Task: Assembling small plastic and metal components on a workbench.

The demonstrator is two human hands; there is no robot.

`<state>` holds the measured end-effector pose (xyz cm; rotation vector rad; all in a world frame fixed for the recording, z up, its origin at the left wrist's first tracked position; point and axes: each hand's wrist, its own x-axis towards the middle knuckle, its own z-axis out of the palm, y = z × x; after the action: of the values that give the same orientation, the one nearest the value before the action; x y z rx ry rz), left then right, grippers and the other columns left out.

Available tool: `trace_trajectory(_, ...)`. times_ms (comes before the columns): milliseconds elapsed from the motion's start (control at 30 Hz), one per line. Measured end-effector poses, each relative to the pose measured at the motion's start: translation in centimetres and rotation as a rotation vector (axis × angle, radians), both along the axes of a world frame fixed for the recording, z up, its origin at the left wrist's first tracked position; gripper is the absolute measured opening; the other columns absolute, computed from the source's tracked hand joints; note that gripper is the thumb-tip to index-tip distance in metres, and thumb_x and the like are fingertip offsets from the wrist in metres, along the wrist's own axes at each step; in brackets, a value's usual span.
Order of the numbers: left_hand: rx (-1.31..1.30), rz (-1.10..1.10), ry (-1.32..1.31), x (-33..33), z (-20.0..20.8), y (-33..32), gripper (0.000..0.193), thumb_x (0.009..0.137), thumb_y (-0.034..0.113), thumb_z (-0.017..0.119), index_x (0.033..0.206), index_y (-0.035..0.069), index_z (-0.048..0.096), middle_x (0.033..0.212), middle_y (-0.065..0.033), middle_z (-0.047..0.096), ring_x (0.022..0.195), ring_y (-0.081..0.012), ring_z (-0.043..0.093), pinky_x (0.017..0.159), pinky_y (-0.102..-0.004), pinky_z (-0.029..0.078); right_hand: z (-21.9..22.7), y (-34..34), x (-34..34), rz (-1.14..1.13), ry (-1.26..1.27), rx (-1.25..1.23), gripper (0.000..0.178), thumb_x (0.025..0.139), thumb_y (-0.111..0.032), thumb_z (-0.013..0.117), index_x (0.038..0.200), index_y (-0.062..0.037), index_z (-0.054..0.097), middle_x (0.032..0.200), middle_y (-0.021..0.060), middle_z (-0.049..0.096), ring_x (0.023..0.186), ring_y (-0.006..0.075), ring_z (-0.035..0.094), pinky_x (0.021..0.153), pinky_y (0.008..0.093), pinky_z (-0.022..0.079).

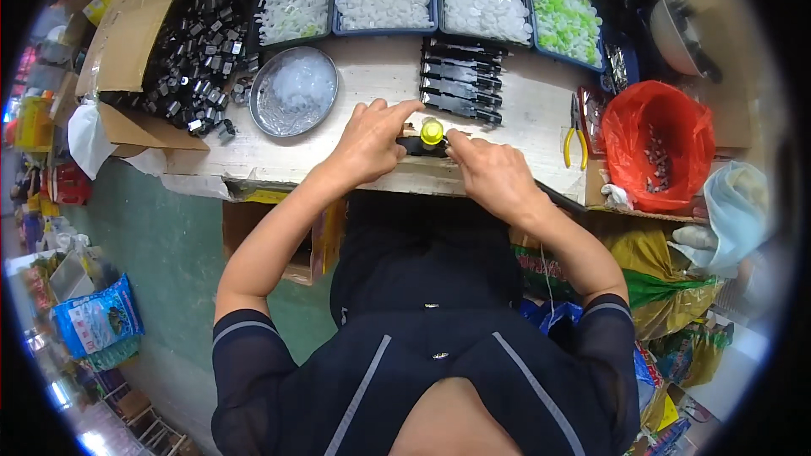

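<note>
At the bench's front edge, a small black part (410, 144) lies between my hands. A translucent yellow round-topped piece (432, 131) stands upright at it; whether the two are joined cannot be seen. My left hand (370, 142) is at the black part's left end, thumb against it and index finger stretched over toward the yellow piece. My right hand (498, 171) is closed at the right side, thumb and index finger pinching its dark end beside the yellow piece. Just beyond the hands lies a row of several black strip-shaped parts (460, 84). My fingers partly hide the black part.
A round metal dish (330, 101) with clear, whitish contents sits left, beside a cardboard box (127, 42) of small black parts. Blue trays (384, 32) of white and green pieces line the back. Yellow-handled pliers (576, 139) and a red plastic bag (617, 122) lie right.
</note>
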<state>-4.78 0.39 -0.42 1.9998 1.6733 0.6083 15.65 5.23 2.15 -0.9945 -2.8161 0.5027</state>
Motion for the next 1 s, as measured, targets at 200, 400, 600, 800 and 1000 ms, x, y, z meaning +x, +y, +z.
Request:
trace_trajectory(200,0.233,0.173,0.009,0.7,-1.7,-2.1,0.073,0.061,0.002,0.071,0.128,0.011,0.043,0.092,-0.0025,0.056,0.091,-0.0225,0.046,0.077,-0.0366,0.030,0.4,1.4,-2.3,-0.057,-0.038,-0.061,0.017,0.087,-0.016,0.048,0.095,-0.0020,0.053,0.068,0.0224,0.061,0.064,0.0400,0.060,0.057,0.0488,0.047)
trace_trajectory(400,0.385,0.384,-0.124,1.0,-2.6,-3.9,0.086,0.059,0.004,0.076,0.134,0.009,0.034,0.117,-0.0125,0.044,0.102,-0.0302,0.041,0.085,-0.0401,0.032,2.7,1.3,-5.1,-0.084,0.284,-0.150,0.020,0.090,-0.023,0.047,0.091,-0.0041,0.052,0.067,0.0235,0.058,0.066,0.0423,0.058,0.059,0.0513,0.043)
trace_trajectory(600,0.331,0.384,-0.164,0.3,-3.3,-5.2,0.093,0.057,0.002,0.077,0.137,0.005,0.029,0.115,-0.0144,0.047,0.106,-0.0301,0.043,0.094,-0.0396,0.032,1.0,1.1,-4.3,-0.066,0.362,-0.072,0.020,0.089,-0.022,0.049,0.100,-0.0058,0.053,0.071,0.0191,0.061,0.064,0.0379,0.060,0.055,0.0471,0.045)
trace_trajectory(800,0.273,0.176,-0.128,0.8,-2.8,-3.5,0.079,0.062,0.007,0.075,0.132,0.009,0.040,0.110,-0.0094,0.052,0.104,-0.0266,0.044,0.087,-0.0395,0.031,-0.6,0.0,-0.9,0.040,0.109,0.053,0.025,0.089,-0.024,0.051,0.105,-0.0060,0.055,0.070,0.0151,0.062,0.056,0.0320,0.060,0.048,0.0435,0.047)
trace_trajectory(1000,0.441,-0.047,-0.036,0.5,-3.2,-1.6,0.041,0.066,0.007,0.069,0.105,0.007,0.058,0.094,-0.0066,0.053,0.092,-0.0231,0.049,0.082,-0.0374,0.031,-1.3,3.4,5.7,-0.429,0.099,0.282,0.032,0.087,-0.009,0.051,0.118,-0.0020,0.051,0.078,0.0145,0.059,0.072,0.0318,0.059,0.061,0.0429,0.045)
